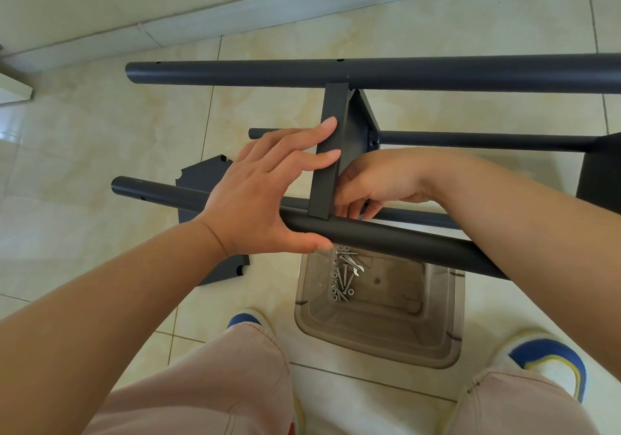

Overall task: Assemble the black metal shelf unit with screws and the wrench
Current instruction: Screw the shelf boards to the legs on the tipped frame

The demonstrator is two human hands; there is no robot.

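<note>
Shelf (331, 152) stiff, slick steel | my left hand (265, 196) braces it and near tube (386, 236), fingers straight | right hand (373, 186) curled at joint, contents unseen

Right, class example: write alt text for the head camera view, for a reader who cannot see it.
A person's left hand steadies a black shelf panel against a black tube while the right hand works behind the joint. Below, a clear plastic bin holds loose screws.
</note>
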